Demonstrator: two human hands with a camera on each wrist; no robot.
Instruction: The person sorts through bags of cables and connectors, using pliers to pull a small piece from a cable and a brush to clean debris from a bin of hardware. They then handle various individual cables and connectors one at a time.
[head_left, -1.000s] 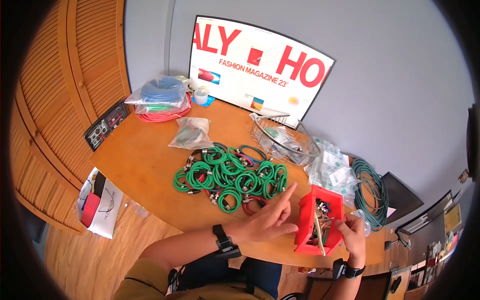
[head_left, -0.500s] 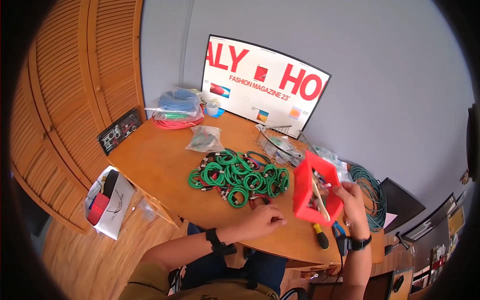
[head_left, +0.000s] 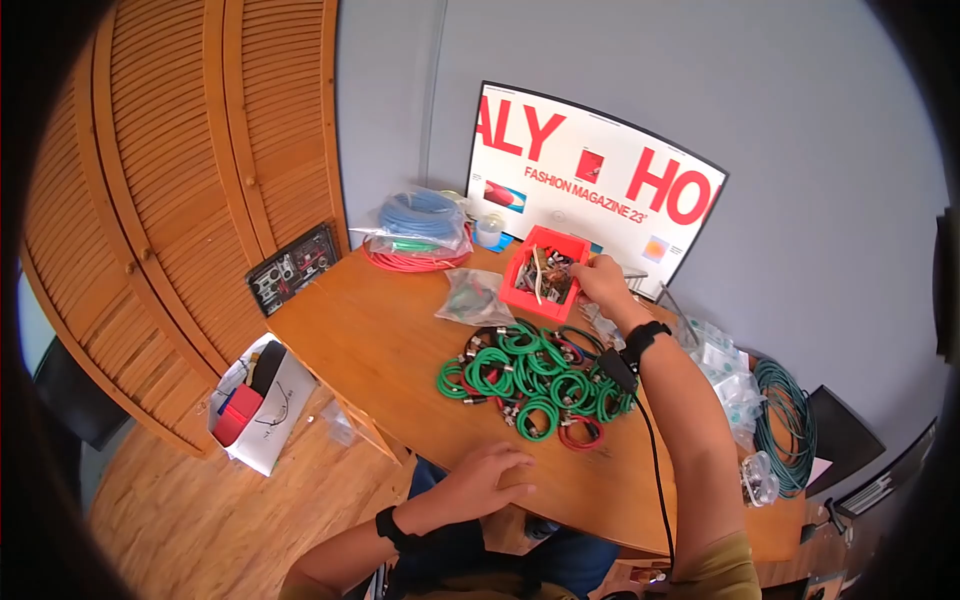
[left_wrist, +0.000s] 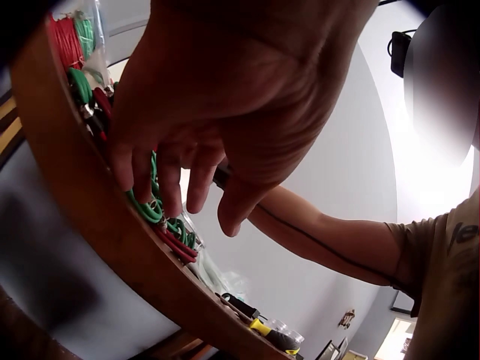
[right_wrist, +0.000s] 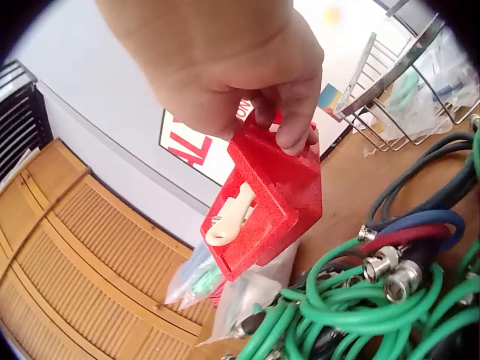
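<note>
My right hand (head_left: 605, 288) reaches far over the table and pinches the near right rim of a red plastic bin (head_left: 535, 303). Small metal parts and a long cream-coloured piece lie in the bin. In the right wrist view, the cream piece (right_wrist: 231, 219) shows a rounded end with a hole, and thumb and fingers clasp the bin's edge. Below the bin lies a pile of green coiled cables (head_left: 537, 420) with metal connectors (right_wrist: 403, 280). My left hand (head_left: 476, 486) hovers by the table's front edge, fingers loosely bent and holding nothing.
A monitor (head_left: 600, 130) stands at the back, near a wire basket (right_wrist: 397, 71). Bagged blue cable (head_left: 415, 215) and a clear bag (head_left: 474, 297) lie left of the bin. Dark green cable (head_left: 783, 430) is coiled at right. A yellow-black screwdriver (left_wrist: 274, 336) lies near the edge.
My right hand has carried the red bin from the table's right front to the back, beside the clear bag. My left hand has come away from the bin to the front edge.
</note>
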